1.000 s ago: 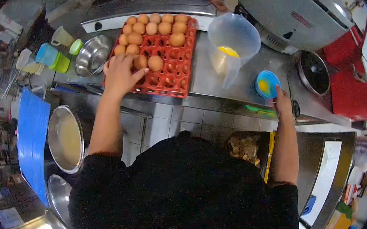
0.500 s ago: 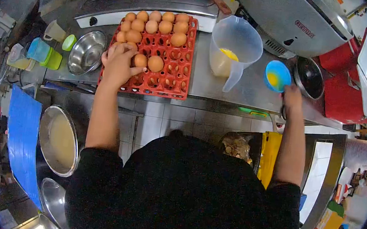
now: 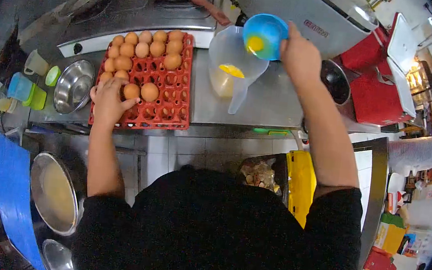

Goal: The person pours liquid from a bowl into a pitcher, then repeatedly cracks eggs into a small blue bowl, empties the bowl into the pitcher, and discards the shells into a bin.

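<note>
In my right hand [image 3: 302, 59] is a small blue bowl [image 3: 276, 29], gripped by its right side and tilted over the clear plastic jug [image 3: 239, 95]. A yolk [image 3: 255, 44] with clear egg white sits at the bowl's lower edge. More yellow egg [image 3: 231, 70] lies inside the jug. My left hand [image 3: 108, 104] curls over the front left of a red egg tray [image 3: 161, 121], its thumb and fingers around an egg [image 3: 131, 91]; its palm hides part of the tray. Beside it rests another brown egg [image 3: 149, 92], and several more fill the back rows.
Left of the tray stands a steel bowl [image 3: 74, 87]. Behind are a stove [image 3: 132, 27] and a pan with a brown handle [image 3: 211, 11]. A dark bowl [image 3: 335, 82] and a red box [image 3: 374, 100] stand right. Below the counter is a bin with eggshells [image 3: 260, 175].
My right hand has lifted the blue bowl off the counter and carried it left over the jug, tilting it. The left hand stays at the same eggs. The whole view has shifted.
</note>
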Tool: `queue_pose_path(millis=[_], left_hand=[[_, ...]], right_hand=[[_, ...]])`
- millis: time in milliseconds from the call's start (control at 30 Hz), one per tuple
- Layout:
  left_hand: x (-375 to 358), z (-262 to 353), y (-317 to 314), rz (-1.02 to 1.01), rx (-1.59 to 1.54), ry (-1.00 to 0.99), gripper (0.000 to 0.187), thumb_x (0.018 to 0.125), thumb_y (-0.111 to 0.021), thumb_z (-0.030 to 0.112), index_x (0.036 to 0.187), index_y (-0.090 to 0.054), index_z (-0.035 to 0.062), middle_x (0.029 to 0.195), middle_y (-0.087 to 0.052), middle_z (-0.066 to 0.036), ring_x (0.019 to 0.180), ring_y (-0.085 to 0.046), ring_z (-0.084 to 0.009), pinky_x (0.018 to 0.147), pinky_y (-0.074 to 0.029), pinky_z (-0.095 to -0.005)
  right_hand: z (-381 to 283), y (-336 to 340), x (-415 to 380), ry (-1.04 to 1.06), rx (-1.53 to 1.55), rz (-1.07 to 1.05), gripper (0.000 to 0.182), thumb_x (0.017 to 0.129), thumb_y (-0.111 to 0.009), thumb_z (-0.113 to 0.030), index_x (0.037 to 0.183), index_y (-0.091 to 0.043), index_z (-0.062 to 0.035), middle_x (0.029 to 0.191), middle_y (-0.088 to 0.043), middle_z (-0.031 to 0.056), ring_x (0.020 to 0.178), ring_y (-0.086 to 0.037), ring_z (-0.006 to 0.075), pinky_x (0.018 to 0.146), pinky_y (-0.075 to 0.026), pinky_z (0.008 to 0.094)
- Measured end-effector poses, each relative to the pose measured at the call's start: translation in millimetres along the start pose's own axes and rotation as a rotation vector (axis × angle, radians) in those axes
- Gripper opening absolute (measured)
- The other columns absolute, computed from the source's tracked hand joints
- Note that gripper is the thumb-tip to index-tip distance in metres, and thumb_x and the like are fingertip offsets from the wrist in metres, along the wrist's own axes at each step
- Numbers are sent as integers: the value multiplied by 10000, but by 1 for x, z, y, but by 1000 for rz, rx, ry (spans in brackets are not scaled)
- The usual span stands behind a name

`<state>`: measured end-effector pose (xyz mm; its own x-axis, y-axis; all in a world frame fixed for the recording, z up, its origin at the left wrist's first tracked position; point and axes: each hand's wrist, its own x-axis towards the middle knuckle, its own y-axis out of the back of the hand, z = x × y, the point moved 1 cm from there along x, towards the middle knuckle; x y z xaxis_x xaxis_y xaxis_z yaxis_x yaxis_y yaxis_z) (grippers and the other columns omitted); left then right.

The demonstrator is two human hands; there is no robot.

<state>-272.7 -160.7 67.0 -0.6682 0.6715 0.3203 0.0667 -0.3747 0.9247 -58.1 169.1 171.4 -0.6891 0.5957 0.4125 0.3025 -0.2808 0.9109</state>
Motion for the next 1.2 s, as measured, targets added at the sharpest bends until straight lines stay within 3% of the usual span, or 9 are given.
queue_pose_path(millis=[133, 167, 367, 633, 733, 767, 833, 1000, 1200], left_hand=[[-1, 1, 1, 2, -3, 13, 515, 557, -778, 336, 983, -575, 129, 995, -585, -88, 1042, -483, -248, 941, -243, -476], [-1, 0, -1, 14, 6, 9, 515, 559, -777, 338, 984, -575, 130, 994, -586, -87, 1042, -483, -247, 952, -231, -482], [-2, -2, -3, 48, -16, 4, 507, 575, -766, 354, 990, -575, 134, 986, -588, -76, 1035, -488, -242, 1005, -155, -517], [1, -2, 2, 127, -112, 41, 464, 609, -752, 335, 977, -581, 110, 949, -612, -79, 979, -516, -285, 1010, -180, -498], [8, -6, 2, 114, -377, 89, 422, 625, -761, 246, 959, -578, 64, 914, -615, -94, 939, -542, -252, 951, -321, -400], [8, -1, 2, 81, -690, 113, 399, 647, -746, 124, 984, -553, 28, 925, -595, -87, 909, -547, -196, 834, -415, -298], [6, 7, 1, 81, -871, 131, 392, 666, -710, 52, 1015, -533, 23, 948, -575, -75, 902, -538, -161, 806, -426, -271], [-8, 43, -1, -117, -1243, 123, 423, 685, -638, -25, 1080, -501, 36, 992, -551, -48, 904, -535, -132, 797, -434, -252], [-28, 106, -24, -439, -1538, -21, 492, 666, -668, -16, 1118, -484, 41, 1013, -552, -49, 914, -557, -133, 766, -470, -246]], right_hand=[[-12, -21, 8, 245, -199, 131, 534, 762, -510, -142, 1278, -383, -87, 742, -616, 105, 641, -623, 251, 555, -508, 377], [-9, -27, 8, 392, -158, 321, 550, 741, -514, -120, 1277, -395, -106, 685, -581, 64, 590, -600, 210, 489, -486, 339], [-17, -15, 19, 555, -185, 600, 525, 735, -578, -181, 1243, -451, -142, 644, -532, 21, 528, -532, 190, 484, -443, 322], [0, -60, 19, -124, 207, 15, 454, 738, -514, -161, 1183, -493, -72, 886, -624, 160, 765, -613, 291, 681, -478, 387], [45, -78, 14, -335, 500, -77, 428, 733, -519, -187, 1134, -520, -40, 929, -620, 196, 833, -617, 285, 728, -474, 360], [60, -81, 7, -406, 594, -110, 418, 729, -530, -193, 1115, -533, -33, 929, -617, 204, 845, -615, 276, 740, -471, 349], [78, -60, -16, -512, 819, -242, 392, 721, -557, -186, 1073, -554, -16, 899, -627, 186, 837, -615, 252, 743, -466, 337], [143, -110, -91, -608, 749, -192, 382, 731, -554, -193, 1069, -555, -17, 848, -636, 172, 774, -624, 271, 723, -474, 353], [130, -166, -146, -589, 468, -380, 440, 755, -565, -275, 1132, -518, -54, 942, -614, 205, 896, -592, 339, 787, -460, 412]])
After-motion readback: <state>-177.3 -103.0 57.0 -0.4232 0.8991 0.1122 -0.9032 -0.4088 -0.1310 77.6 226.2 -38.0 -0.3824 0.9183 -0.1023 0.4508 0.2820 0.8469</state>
